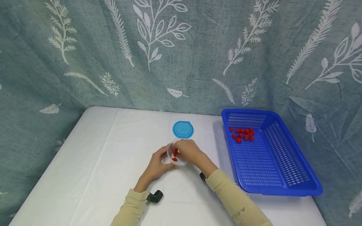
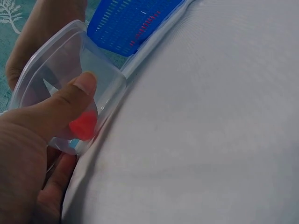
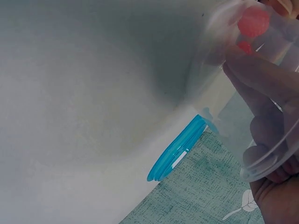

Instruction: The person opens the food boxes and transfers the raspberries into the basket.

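Observation:
A clear plastic tub [image 1: 181, 163] is tilted on the white table, its mouth toward the right. My left hand [image 1: 157, 163] grips its side, with the thumb pressed along the outer wall in the left wrist view. My right hand [image 1: 189, 152] reaches into the tub with bent fingers. Red raspberry-like pieces show inside, one red piece [image 1: 174, 159] near the rim and another red piece [image 3: 244, 46] right at my right fingertips. Whether those fingers pinch it is hidden. Through the clear wall, a red piece [image 2: 84, 125] shows beside my left thumb.
Just beyond the tub lies a round blue lid [image 1: 183, 129] on the white table [image 1: 93, 163]. To the right stands a blue perforated basket [image 1: 263, 166], with several red pieces [image 1: 246, 133] at its far left. A green leaf-patterned cloth [image 1: 198, 62] hangs behind.

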`<state>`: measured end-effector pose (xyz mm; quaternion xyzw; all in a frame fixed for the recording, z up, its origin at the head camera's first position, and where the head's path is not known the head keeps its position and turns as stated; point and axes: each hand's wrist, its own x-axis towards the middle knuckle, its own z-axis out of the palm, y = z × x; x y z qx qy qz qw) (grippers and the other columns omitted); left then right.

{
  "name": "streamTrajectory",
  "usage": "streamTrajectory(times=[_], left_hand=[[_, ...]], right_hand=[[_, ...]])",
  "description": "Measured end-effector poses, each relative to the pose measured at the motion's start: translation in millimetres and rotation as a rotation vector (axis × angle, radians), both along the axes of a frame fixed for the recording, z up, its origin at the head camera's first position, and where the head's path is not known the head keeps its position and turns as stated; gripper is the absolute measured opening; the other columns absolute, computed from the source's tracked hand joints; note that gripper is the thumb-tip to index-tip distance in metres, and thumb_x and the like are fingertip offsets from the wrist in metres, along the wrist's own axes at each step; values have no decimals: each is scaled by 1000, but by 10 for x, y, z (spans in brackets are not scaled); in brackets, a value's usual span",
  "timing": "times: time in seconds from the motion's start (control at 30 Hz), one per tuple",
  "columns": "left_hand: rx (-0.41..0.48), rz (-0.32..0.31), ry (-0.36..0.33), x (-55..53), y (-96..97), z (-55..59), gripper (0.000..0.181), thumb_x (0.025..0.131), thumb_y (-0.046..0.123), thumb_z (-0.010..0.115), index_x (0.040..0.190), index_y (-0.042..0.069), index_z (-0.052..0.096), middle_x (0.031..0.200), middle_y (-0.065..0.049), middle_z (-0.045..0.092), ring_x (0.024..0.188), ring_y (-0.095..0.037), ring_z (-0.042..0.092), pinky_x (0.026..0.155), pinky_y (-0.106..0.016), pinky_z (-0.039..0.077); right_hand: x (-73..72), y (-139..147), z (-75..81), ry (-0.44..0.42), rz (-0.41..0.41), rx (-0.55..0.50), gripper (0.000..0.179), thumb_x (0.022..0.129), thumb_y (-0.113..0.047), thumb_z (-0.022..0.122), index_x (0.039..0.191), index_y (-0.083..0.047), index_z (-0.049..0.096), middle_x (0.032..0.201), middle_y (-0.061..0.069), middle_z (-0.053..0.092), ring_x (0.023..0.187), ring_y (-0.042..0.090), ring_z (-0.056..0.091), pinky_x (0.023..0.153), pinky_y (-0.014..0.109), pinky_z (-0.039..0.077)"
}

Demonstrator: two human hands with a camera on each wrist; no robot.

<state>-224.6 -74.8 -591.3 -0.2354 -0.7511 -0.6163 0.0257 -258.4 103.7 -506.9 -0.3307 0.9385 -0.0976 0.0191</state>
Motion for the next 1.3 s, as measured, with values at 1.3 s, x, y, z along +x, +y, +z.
streamTrajectory(times=[1.3], left_hand=[[-18, 41, -76, 21, 41, -17, 90, 74, 8, 91, 151, 4, 45, 150, -17, 52, 135, -30, 54, 112, -31, 46]], right_hand=[[175, 503, 738, -204, 1, -359, 22, 89, -7, 77, 111, -11, 77, 104, -3, 75, 103, 21, 69, 83, 42, 60]])
